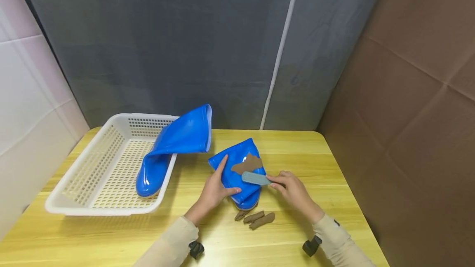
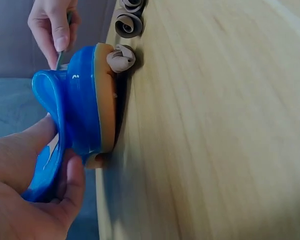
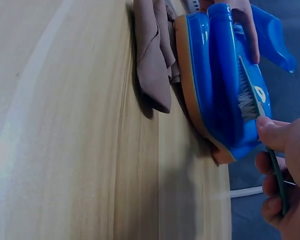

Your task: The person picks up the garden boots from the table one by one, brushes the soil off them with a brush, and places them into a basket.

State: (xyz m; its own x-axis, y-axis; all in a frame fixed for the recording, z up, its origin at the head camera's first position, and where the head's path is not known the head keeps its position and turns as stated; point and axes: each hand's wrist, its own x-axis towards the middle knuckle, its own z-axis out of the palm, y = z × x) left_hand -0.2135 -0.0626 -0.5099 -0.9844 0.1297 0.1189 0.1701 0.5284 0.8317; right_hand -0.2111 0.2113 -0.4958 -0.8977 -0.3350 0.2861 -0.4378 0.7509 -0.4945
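A blue rain boot (image 1: 234, 153) stands on the table with its shaft folded over toward me and a brown patch (image 1: 249, 162) on the shaft's surface. My left hand (image 1: 212, 193) grips the shaft; the left wrist view shows thumb and fingers on either side of its rim (image 2: 60, 115). Between the thumb and curled fingers of my right hand (image 1: 295, 193) is the handle of a grey-green brush (image 1: 255, 178). Its white bristles (image 3: 247, 102) face the boot's shaft just below the brown patch, seemingly touching it. The tan sole (image 2: 106, 100) rests on the wood.
Several brown rolled strips (image 1: 262, 220) lie on the table (image 1: 297, 242) in front of the boot's toe. To the left, a white perforated basket (image 1: 67, 195) holds a second blue boot (image 1: 185, 131), its shaft leaning over the right rim. A grey wall (image 1: 178, 44) rises behind the table.
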